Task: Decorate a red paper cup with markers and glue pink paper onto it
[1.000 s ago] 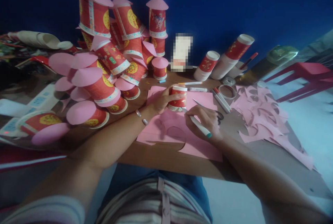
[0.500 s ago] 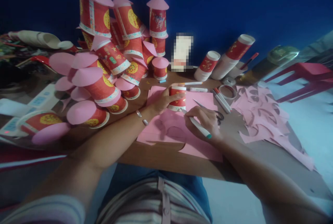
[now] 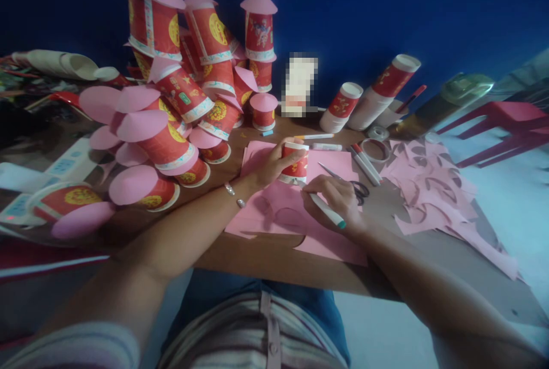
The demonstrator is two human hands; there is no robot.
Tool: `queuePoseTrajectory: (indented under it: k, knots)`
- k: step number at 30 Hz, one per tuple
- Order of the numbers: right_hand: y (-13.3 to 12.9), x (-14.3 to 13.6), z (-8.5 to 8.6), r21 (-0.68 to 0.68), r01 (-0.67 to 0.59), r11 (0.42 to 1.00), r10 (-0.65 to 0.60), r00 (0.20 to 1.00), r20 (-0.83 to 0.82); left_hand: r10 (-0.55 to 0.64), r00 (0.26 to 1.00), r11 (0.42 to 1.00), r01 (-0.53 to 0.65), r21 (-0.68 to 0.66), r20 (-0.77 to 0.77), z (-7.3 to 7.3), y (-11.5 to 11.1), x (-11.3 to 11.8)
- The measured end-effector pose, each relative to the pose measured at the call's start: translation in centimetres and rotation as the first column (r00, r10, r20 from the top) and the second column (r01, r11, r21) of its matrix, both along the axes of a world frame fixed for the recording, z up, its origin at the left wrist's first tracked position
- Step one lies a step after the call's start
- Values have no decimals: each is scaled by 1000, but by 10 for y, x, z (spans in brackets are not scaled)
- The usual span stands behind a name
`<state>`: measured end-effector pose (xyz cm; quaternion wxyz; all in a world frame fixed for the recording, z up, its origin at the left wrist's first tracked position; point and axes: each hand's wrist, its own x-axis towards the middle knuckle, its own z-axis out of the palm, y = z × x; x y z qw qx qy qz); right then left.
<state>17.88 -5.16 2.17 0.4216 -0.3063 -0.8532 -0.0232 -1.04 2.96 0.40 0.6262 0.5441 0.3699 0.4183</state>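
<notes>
At the far left, a nested row of white paper cups (image 3: 60,66) lies on its side, and nearer the person is a long white plastic bar with blue panels (image 3: 71,160). Next comes a crowded group of red paper cups with gold prints and pink paper cones (image 3: 165,149), some stacked and leaning, others lying tilted on the brown wooden table (image 3: 257,254).

Near the middle, the person's left hand (image 3: 274,166) is wrapped round a small red paper cup with white bands (image 3: 295,170), thumb across its side. This cup is over the layered pink paper sheets (image 3: 253,209); whether it touches them cannot be told. Behind it lies a white pen with an orange end (image 3: 319,137).

The right hand (image 3: 337,197) grips a slim white marker with a green end (image 3: 326,211), its front end near the cup's lower edge; contact there is unclear. Just beside that hand are black-handled metal scissors (image 3: 361,190), partly hidden by it.

Further right are two leaning white-and-red cup stacks (image 3: 364,108), a round roll of tape (image 3: 377,150), a heap of cut pink paper scraps (image 3: 433,186) and a red plastic stool (image 3: 514,117).
</notes>
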Motion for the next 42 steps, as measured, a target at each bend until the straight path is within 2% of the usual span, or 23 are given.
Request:
queuePoseTrajectory:
  k: [5, 10, 16, 21, 26, 36, 42]
  knots:
    - [0, 1, 0, -31, 1, 1000, 0, 1000, 27, 23, 992, 998, -15, 61, -125, 12, -7, -4]
    - [0, 0, -1, -29, 5, 1000, -4, 999, 34, 23, 981, 996, -6, 88, -195, 18, -9, -5]
    - [1, 1, -1, -22, -5, 1000, 6, 999, 39, 20, 978, 994, 3, 108, -209, 21, -10, -5]
    - [2, 1, 0, -21, -8, 1000, 9, 999, 34, 36, 985, 989, -11, 146, -169, 17, -7, -4]
    - [2, 1, 1, -16, 14, 1000, -14, 1000, 18, 28, 983, 993, -6, 121, -179, 16, -8, -4]
    - [1, -1, 1, 1, 72, 997, -72, 997, 24, 41, 972, 995, -18, 102, -231, 24, -11, -6]
    - [-1, 1, 2, -37, 42, 998, -40, 998, 45, 70, 970, 992, -44, 116, -235, 25, -11, -5]
